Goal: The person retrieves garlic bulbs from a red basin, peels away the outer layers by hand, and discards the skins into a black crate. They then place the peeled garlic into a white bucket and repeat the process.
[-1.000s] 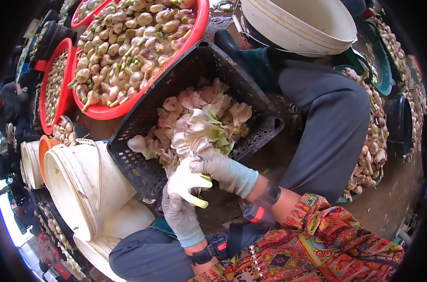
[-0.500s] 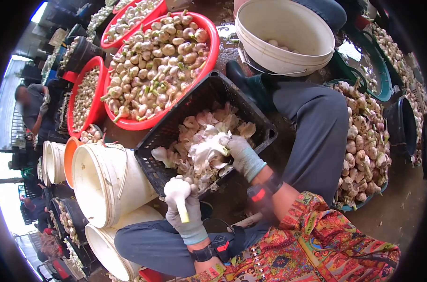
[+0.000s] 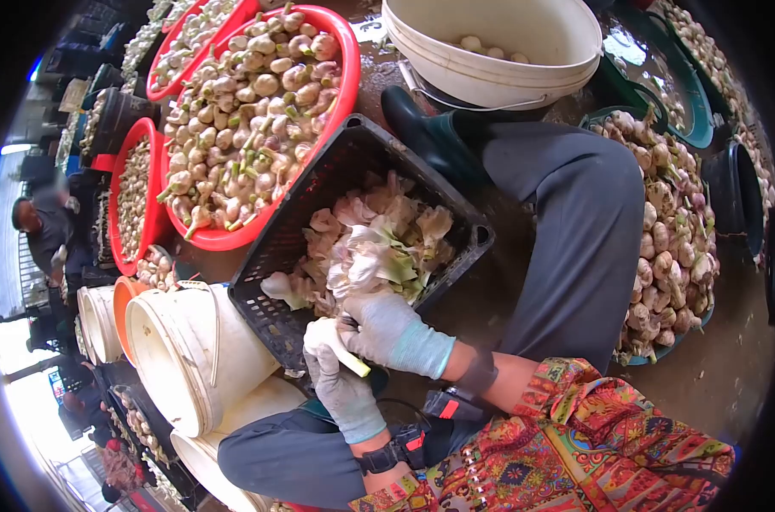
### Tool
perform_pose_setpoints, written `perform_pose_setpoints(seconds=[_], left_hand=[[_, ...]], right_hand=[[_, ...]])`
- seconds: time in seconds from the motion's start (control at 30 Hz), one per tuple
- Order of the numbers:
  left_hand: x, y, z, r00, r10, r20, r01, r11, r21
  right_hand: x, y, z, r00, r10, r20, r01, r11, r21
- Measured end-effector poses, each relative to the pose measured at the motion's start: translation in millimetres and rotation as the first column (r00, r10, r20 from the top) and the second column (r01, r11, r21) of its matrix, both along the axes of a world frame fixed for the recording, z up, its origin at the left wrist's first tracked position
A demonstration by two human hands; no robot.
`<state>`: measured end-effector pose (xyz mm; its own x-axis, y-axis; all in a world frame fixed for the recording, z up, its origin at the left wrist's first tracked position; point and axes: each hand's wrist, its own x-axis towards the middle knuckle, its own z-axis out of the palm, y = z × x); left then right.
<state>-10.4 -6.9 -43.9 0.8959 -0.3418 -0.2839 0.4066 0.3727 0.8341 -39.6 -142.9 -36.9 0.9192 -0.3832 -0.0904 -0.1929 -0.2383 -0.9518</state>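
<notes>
My left hand (image 3: 346,394), in a grey glove, is closed around a white garlic bulb (image 3: 323,334) with its pale green stem pointing down and right. My right hand (image 3: 396,331), gloved too, is right beside the bulb. Its fingers are curled against the bulb's upper right side, and whatever they may hold is hidden. Both hands are at the near edge of a black plastic crate (image 3: 276,247). Inside the crate lies a heap of loose garlic skins (image 3: 366,256), white to pinkish with some green.
A red tub (image 3: 349,77) of garlic bulbs stands beyond the crate. White buckets (image 3: 167,358) stand at left. A larger white bucket (image 3: 498,81) with a few peeled bulbs is at the top. More garlic (image 3: 661,247) is heaped right of my knee. Another person (image 3: 46,230) is at far left.
My right hand has left the skins in the crate and come down to the bulb in my left hand. The bulb has tilted, its stem now pointing right. The whole view has shifted slightly.
</notes>
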Motion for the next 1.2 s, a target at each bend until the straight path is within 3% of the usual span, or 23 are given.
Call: perform_pose_setpoints(seconds=[0.03, 0.1, 0.13, 0.17, 0.2, 0.23, 0.3, 0.37, 0.5, 0.57, 0.63, 0.7, 0.77, 0.8, 0.83, 0.87, 0.9, 0.93, 0.97, 1.03, 1.1, 1.2], left_hand=[[-1.0, -2.4, 0.5, 0.997, -0.048, 0.063, 0.045, 0.998, 0.050], [-3.8, -2.1, -1.1, 0.999, 0.022, -0.033, -0.020, 0.999, 0.037], [-1.2, 4.2, -5.5, 0.996, -0.042, -0.084, 0.036, 0.996, -0.082], [1.6, 7.8, -8.1, 0.986, -0.111, -0.124, 0.084, 0.975, -0.205], [0.0, 0.7, -4.6, 0.988, 0.005, -0.151, -0.030, 0.986, -0.162], [-0.1, -1.4, -1.0, 0.988, 0.011, -0.153, -0.037, 0.985, -0.168], [0.7, -2.9, 2.1, 0.992, 0.040, -0.118, -0.051, 0.994, -0.095], [3.0, 9.1, -6.7, 0.994, 0.003, -0.110, -0.012, 0.997, -0.082], [2.2, 8.2, -1.7, 0.997, 0.015, -0.075, -0.013, 1.000, 0.027], [5.2, 7.9, 4.7, 0.992, 0.004, -0.127, -0.002, 1.000, 0.016], [7.4, 12.0, 6.1, 0.984, -0.013, -0.178, 0.014, 1.000, -0.001], [11.6, 16.2, 6.3, 0.978, -0.149, -0.145, 0.186, 0.937, 0.296], [8.1, 13.8, 9.2, 0.980, -0.090, -0.176, 0.149, 0.922, 0.358], [8.0, 13.8, 9.1, 0.975, -0.156, -0.160, 0.211, 0.875, 0.435], [8.1, 15.7, 8.4, 0.965, -0.217, -0.147, 0.262, 0.819, 0.511], [9.1, 20.3, 6.5, 0.967, -0.195, -0.165, 0.251, 0.850, 0.464], [9.3, 24.6, 5.6, 0.969, -0.187, -0.159, 0.241, 0.853, 0.464], [8.5, 29.3, 6.0, 0.964, -0.194, -0.181, 0.247, 0.905, 0.348], [8.5, 32.1, 7.0, 0.959, -0.206, -0.194, 0.248, 0.942, 0.225], [8.1, 33.9, 7.8, 0.964, -0.214, -0.160, 0.241, 0.955, 0.174], [7.2, 31.2, 7.0, 0.962, -0.184, -0.202, 0.202, 0.977, 0.070], [4.2, 25.7, 16.6, 0.962, -0.136, -0.237, 0.133, 0.991, -0.028]], right_hand=[[3.4, 3.6, -5.3, 1.000, -0.003, -0.017, 0.003, 1.000, 0.005], [11.6, 8.7, -17.7, 0.993, -0.094, -0.068, 0.101, 0.989, 0.105], [15.8, 5.0, -21.3, 0.993, -0.118, -0.012, 0.116, 0.953, 0.281], [12.2, -3.8, -25.1, 0.984, 0.058, -0.169, 0.084, 0.686, 0.722], [11.2, -7.7, -26.4, 0.983, 0.023, -0.182, 0.135, 0.581, 0.803], [9.7, -8.6, -27.5, 0.980, -0.006, -0.200, 0.180, 0.465, 0.867], [8.8, -6.5, -36.4, 0.989, -0.030, -0.148, 0.144, 0.481, 0.865], [6.7, -3.4, -37.3, 1.000, 0.011, -0.024, 0.005, 0.807, 0.590], [7.0, 4.3, -26.1, 0.997, 0.070, -0.026, -0.042, 0.813, 0.580], [9.0, 10.7, -28.8, 1.000, 0.023, -0.007, -0.014, 0.826, 0.563], [9.2, 13.0, -33.7, 1.000, 0.002, 0.029, -0.005, 0.995, 0.100], [9.7, 12.8, -32.9, 1.000, 0.015, 0.000, -0.015, 0.997, 0.071], [7.5, 10.2, -32.8, 0.998, 0.030, -0.055, -0.029, 1.000, 0.010], [7.5, 15.5, -38.7, 1.000, 0.016, -0.022, -0.017, 0.998, -0.058], [6.4, 17.1, -43.3, 0.999, 0.028, -0.031, -0.030, 0.998, -0.059], [8.1, 17.0, -46.8, 0.999, 0.013, -0.035, -0.005, 0.977, 0.214], [12.0, 15.4, -47.0, 0.999, -0.004, -0.042, 0.023, 0.881, 0.472], [17.6, 3.5, -38.1, 0.993, -0.061, -0.104, 0.117, 0.698, 0.707], [24.3, -1.3, -50.4, 0.957, -0.279, -0.074, 0.239, 0.623, 0.745], [27.7, -27.3, -44.5, 0.928, -0.308, -0.210, 0.340, 0.468, 0.816], [23.3, -34.0, -36.0, 0.907, -0.383, -0.172, 0.368, 0.527, 0.766], [1.8, -20.5, -22.0, 0.986, -0.149, -0.070, 0.153, 0.671, 0.726]])
